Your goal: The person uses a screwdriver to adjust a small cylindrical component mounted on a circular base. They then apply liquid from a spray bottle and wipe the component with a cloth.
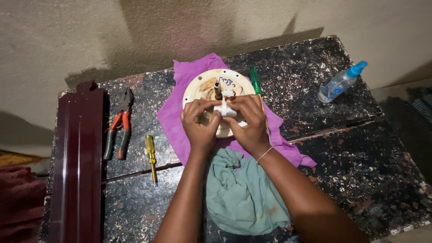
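Pliers (118, 123) and yellow screwdriver (150, 155) lying at left of speckled table (360, 153). Left hand (199, 123) and right hand (249, 121) both pinching small white part (225, 109) over cream disc (204, 85) resting on purple cloth (173, 114). Spray bottle (341, 82) lying at far right.

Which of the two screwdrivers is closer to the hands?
The green-handled screwdriver, lying beside the right hand on the purple cloth; the yellow-handled one lies apart.
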